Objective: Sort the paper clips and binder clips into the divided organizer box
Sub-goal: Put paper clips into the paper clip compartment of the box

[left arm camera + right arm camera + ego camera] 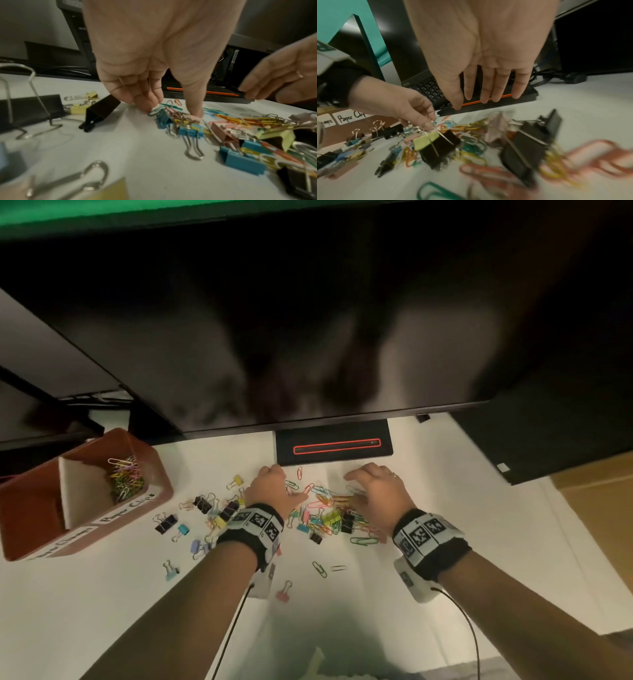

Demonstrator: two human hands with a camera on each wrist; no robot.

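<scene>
The left hand (270, 491) reaches down into the near-left edge of the mixed clip pile (325, 515) on the white tabletop (102, 594), fingertips (145, 106) and thumb closing on a green paper clip (155, 111); whether it is actually pinched I cannot tell; the right hand (376, 491) hovers over the pile's right side, fingers straight, holding nothing; the divided organizer box (156, 474) sits well to the left, so the left hand is nearer; its labelled paper-clip compartment (125, 477) already holds clips.

Foreground paper clips (599, 159) motion-blurred; organizer box (20, 508) edge-cropped.
</scene>
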